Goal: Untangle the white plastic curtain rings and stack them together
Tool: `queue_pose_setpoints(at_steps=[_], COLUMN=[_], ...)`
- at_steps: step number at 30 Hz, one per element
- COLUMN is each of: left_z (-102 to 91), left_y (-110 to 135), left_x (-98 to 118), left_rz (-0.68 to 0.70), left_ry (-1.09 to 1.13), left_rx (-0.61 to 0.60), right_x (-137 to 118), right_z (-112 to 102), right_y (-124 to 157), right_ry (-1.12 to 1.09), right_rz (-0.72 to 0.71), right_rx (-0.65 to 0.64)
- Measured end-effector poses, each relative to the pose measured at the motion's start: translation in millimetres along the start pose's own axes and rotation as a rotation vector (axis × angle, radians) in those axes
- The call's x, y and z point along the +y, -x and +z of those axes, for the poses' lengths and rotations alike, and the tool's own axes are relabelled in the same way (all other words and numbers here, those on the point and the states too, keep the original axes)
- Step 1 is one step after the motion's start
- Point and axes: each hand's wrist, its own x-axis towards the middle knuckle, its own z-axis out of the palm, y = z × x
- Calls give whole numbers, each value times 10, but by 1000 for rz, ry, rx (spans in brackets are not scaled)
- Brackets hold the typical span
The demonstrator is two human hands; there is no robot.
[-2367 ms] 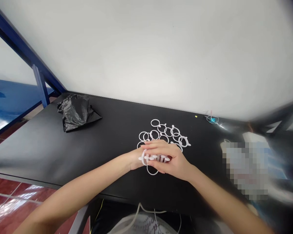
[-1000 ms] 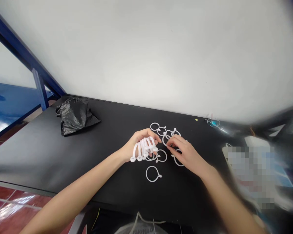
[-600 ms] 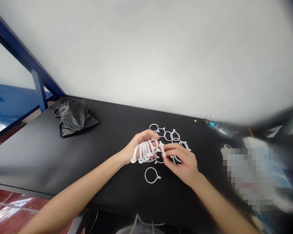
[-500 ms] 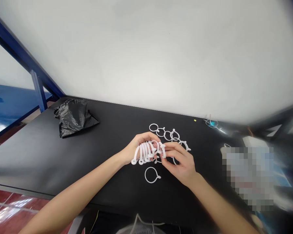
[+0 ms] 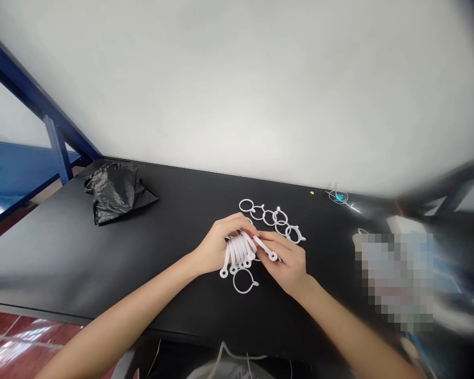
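My left hand (image 5: 215, 243) is closed around a row of white plastic curtain rings (image 5: 237, 250), lined up side by side with their small eyelets pointing down toward me. Right beside it, my right hand (image 5: 288, 261) pinches a single white curtain ring (image 5: 265, 247) by its edge, its eyelet hanging at the lower right. The fingertips of both hands nearly meet, and I cannot tell whether they touch. One loose ring (image 5: 243, 281) lies on the black table just below the hands. Beyond them, several loose rings (image 5: 269, 217) lie partly overlapping in a slanting line.
On the left of the black table (image 5: 174, 210) lies a crumpled black plastic bag (image 5: 116, 192). A small clear item with blue marks (image 5: 338, 197) sits near the wall. A blurred pale package (image 5: 397, 279) lies at the right. A blue metal frame (image 5: 57, 145) stands at the left.
The right hand's ring has turned, so its eyelet now points down and right. Both hands are closer together, and the held row is packed tighter. The view has shifted slightly.
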Motion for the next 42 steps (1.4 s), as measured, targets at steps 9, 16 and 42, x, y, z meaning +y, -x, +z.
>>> queue_pose_setpoints(at_steps=[9,16,42], left_z=[25,39,422], left_y=[7,-9,116], left_x=[-14,-5,40], left_rz=[135,-109,-490], left_ry=[-175,157,726], left_rx=[9,46,-17], right_x=[-11,-70,-379], right_z=[9,-48,-30], right_y=[14,-29,-99], right_ry=[45,-257,-591], right_rz=[-10,280,663], right_rx=[-125,-110,-377])
